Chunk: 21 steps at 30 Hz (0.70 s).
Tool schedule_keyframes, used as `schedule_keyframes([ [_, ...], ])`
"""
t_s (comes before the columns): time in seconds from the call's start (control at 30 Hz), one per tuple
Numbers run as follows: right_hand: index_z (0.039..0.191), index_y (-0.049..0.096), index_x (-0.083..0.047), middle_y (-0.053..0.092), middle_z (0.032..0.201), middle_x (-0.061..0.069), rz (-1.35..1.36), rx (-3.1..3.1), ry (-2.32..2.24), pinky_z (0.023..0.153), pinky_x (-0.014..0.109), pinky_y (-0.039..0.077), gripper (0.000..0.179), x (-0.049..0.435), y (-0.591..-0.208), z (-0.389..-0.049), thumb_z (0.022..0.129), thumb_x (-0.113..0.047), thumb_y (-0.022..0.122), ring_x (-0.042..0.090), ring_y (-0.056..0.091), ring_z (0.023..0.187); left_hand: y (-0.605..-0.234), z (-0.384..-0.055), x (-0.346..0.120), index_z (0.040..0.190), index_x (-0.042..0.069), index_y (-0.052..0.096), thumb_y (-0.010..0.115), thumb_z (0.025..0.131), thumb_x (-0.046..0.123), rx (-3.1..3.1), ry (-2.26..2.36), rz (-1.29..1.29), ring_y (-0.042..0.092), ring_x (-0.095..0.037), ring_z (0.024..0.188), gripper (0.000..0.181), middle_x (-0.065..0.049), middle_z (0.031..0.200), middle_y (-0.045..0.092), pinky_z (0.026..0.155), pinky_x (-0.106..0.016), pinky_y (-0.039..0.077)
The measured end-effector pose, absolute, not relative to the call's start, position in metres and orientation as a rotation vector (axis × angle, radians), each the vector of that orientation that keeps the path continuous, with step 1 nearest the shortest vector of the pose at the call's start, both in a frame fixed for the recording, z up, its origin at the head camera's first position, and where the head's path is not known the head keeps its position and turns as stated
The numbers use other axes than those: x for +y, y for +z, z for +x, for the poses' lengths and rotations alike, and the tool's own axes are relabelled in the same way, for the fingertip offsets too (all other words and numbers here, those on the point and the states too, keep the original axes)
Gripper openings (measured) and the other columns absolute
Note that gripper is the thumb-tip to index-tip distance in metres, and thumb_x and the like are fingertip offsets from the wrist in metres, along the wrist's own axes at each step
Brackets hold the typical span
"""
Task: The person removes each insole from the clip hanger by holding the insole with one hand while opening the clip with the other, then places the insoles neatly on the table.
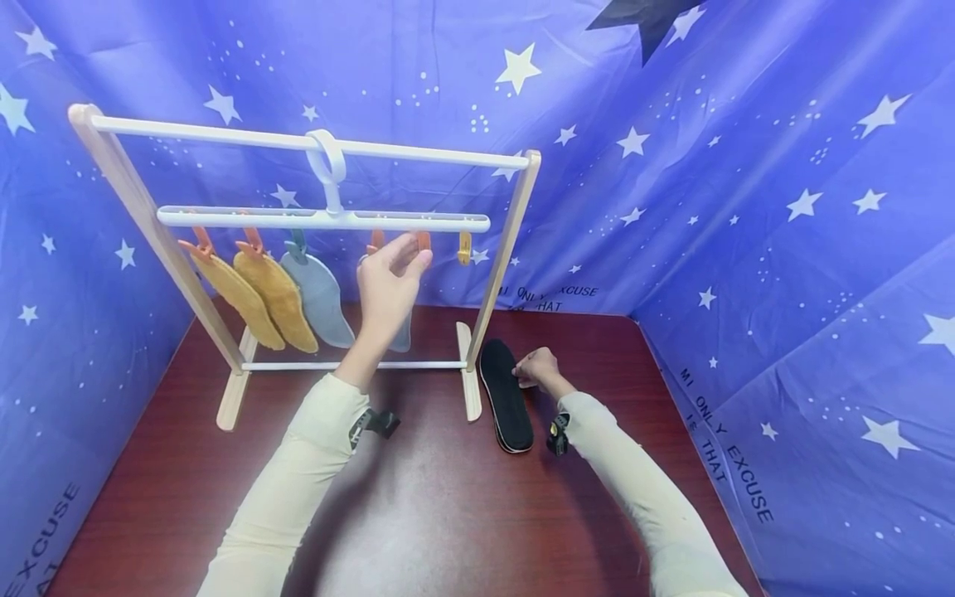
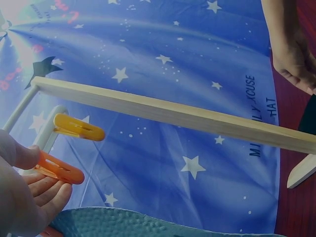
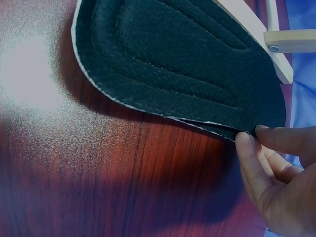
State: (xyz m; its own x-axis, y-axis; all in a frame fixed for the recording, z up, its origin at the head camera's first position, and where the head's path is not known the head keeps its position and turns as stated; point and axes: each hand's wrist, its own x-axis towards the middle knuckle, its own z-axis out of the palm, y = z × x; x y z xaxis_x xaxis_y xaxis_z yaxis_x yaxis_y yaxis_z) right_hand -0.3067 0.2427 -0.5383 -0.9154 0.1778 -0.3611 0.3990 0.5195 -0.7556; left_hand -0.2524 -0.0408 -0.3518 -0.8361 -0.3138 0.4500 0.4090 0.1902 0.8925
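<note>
My left hand (image 1: 390, 286) pinches an orange clip (image 2: 61, 169) on the white hanger (image 1: 261, 218), thumb on one side and fingers on the other. A yellow clip (image 1: 464, 248) hangs to its right. Down on the table, black insoles (image 1: 507, 402) lie one on another beside the rack's right foot. My right hand (image 1: 539, 367) pinches the edge there, where the right wrist view shows a narrow gap between two layers. Partly hidden behind my left hand hangs a grey-blue insole (image 2: 128, 222).
Two tan insoles (image 1: 237, 298) and another grey-blue insole (image 1: 319, 303) hang from clips at the hanger's left. The hanger hooks over the top bar of a wooden rack (image 1: 501, 265). Blue star-patterned cloth (image 1: 716, 207) surrounds the dark red table (image 1: 418, 497).
</note>
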Motion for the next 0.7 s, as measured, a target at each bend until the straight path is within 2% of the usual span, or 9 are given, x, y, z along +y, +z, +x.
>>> schedule_keyframes([
  [0.23,0.081,0.070,0.007,0.074,0.074,0.009,0.472,2.526,-1.352,0.054,0.028,0.062,0.006,0.2428,-0.5349,-0.3024,0.086,0.010,0.068,0.012,0.064,0.052,-0.3519,-0.2514,-0.0395,0.121,-0.008,0.070,0.074,0.092,0.005,-1.899,-1.740,-0.102,0.074,-0.034,0.108,0.031,-0.025,0.117,0.073,0.095,-0.038,0.060],
  [0.5,0.082,0.070,0.006,0.068,0.070,0.005,0.496,2.521,-1.350,0.054,0.027,0.062,0.005,0.2417,-0.5345,-0.3017,0.085,0.009,0.071,0.012,0.063,0.051,-0.3522,-0.2520,-0.0377,0.121,-0.010,0.069,0.073,0.092,0.003,-1.873,-1.774,-0.118,0.073,-0.035,0.110,0.032,-0.027,0.118,0.072,0.097,-0.036,0.059],
  [0.7,0.079,0.071,0.008,0.070,0.069,0.006,0.500,2.542,-1.363,0.054,0.028,0.062,0.005,0.2409,-0.5370,-0.3038,0.084,0.010,0.071,0.014,0.065,0.052,-0.3521,-0.2533,-0.0369,0.121,-0.010,0.069,0.073,0.092,0.002,-1.851,-1.792,-0.124,0.073,-0.036,0.110,0.032,-0.027,0.119,0.072,0.097,-0.035,0.059],
])
